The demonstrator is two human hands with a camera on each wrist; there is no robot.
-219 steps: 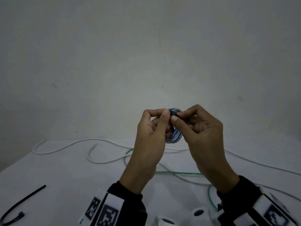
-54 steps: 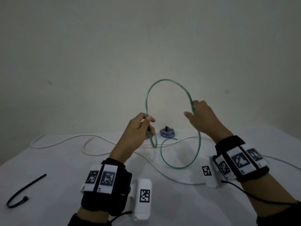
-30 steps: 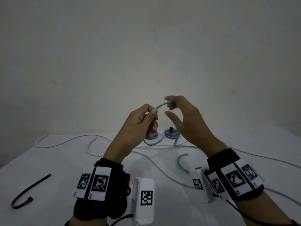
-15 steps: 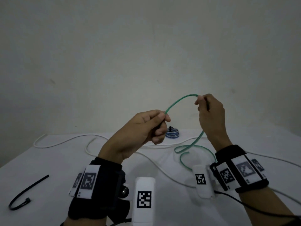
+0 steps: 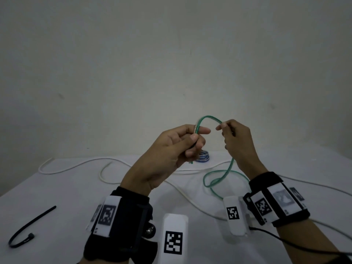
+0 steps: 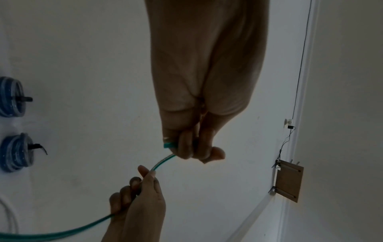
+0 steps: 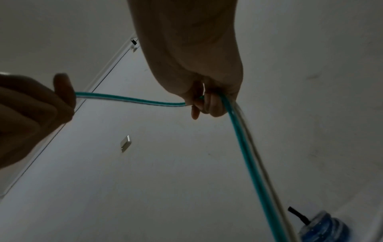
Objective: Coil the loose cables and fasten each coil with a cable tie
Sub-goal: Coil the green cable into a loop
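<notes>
Green cable [image 5: 209,119] makes a small arch in the air between my two hands, and that arch is what my next move turns on. My left hand [image 5: 177,147] holds one side of the arch, with my fingers [image 6: 187,147] curled tight round the cable, and a short cut end pokes out under that fist. My right hand [image 5: 236,138] pinches the other side of the arch, just beside my left hand, thumb and first finger closed on it. From my right hand the long part of the cable hangs down and lies in a loose loop on the tabletop [image 5: 57,189], below and near that hand. So the long loose part is on my right side, and I think my right hand is the one to bring more cable over to the left hand to make the next ring. My left hand should just stay shut and keep the ring from springing open. Behind my left hand, farther back on the tabletop, sits a blue coil [image 5: 203,158] that is already tied. A black cable tie [image 5: 28,227] lies far to the left of my left hand, well apart from it. A white cable [image 5: 80,164] also lies loose on the tabletop behind my hands.
</notes>
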